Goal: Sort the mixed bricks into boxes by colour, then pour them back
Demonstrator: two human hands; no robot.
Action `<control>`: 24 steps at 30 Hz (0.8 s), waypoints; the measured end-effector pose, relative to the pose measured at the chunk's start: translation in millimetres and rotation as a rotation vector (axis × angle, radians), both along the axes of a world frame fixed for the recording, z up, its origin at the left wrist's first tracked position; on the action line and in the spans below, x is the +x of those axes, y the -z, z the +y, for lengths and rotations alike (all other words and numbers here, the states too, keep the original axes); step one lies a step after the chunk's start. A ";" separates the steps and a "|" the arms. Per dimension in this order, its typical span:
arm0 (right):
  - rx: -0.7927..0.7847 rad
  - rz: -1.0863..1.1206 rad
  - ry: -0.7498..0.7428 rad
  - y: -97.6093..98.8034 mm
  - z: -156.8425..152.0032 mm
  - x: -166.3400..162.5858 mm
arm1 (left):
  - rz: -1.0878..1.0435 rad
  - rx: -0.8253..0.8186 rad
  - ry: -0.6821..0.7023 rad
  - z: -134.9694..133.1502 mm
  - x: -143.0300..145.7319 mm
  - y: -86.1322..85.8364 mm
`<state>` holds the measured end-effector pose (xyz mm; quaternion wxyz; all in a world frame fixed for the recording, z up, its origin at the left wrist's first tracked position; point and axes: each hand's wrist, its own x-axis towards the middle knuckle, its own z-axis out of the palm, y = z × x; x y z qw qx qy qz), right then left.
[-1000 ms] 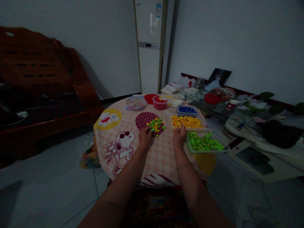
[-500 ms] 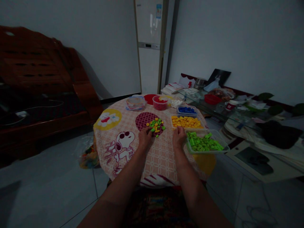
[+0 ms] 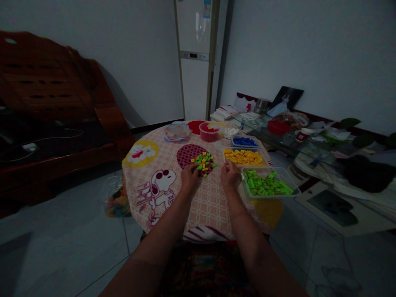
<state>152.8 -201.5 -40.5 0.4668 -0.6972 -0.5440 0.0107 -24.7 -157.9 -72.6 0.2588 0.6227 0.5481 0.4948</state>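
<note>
A small heap of green and yellow bricks (image 3: 204, 161) lies on a round table under a cartoon-print cloth (image 3: 161, 194). My left hand (image 3: 189, 176) rests at the heap's near edge, fingers curled onto the bricks. My right hand (image 3: 229, 175) hovers just right of the heap, fingers bent, beside a clear tray of green bricks (image 3: 266, 185). Whether either hand holds a brick is too dark to tell. Behind that tray stand a tray of yellow bricks (image 3: 243, 157) and one of blue bricks (image 3: 244, 141).
At the table's far side stand a red-filled tub (image 3: 209, 133), a lidded clear box (image 3: 176, 133) and a red lid (image 3: 194, 126). A cluttered glass table (image 3: 297, 140) is at right, a wooden bench (image 3: 52, 119) at left, a bag (image 3: 115, 202) on the floor.
My right hand has drawn back from the yellow tray's front edge toward the left, closer to the heap. My left hand has stayed at the heap.
</note>
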 end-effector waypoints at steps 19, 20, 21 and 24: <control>-0.327 -0.494 -0.309 11.1 16.8 -36.0 | 0.051 0.004 0.017 -6.5 -0.3 -10.7; -0.315 -0.487 -0.308 11.8 16.0 -35.5 | 0.053 0.005 0.017 -6.4 -0.3 -10.6; -0.301 -0.474 -0.305 12.6 14.8 -34.9 | 0.051 0.004 0.014 -6.5 -0.2 -10.7; -0.254 -0.402 -0.269 14.7 8.8 -32.1 | 0.035 -0.006 0.017 -7.6 0.3 -12.0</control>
